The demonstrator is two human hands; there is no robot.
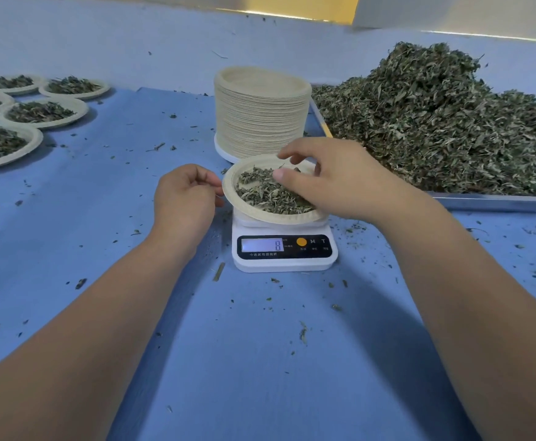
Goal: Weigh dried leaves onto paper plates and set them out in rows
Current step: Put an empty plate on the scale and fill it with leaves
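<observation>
I see one round paper plate (228, 189) lying face up on one white scale (284, 254), whose display faces me and reads 8. Dried leaves (266, 192) lie in it. My right hand (333, 179) hovers over the plate, fingers loosely spread, gripping nothing. My left hand (185, 198) is curled at the plate's left rim; I cannot tell whether it holds it. Five filled plates (42, 113) sit far left, one tall plate stack (260, 116) behind, and one leaf heap (435, 122) on a tray (496, 202).
</observation>
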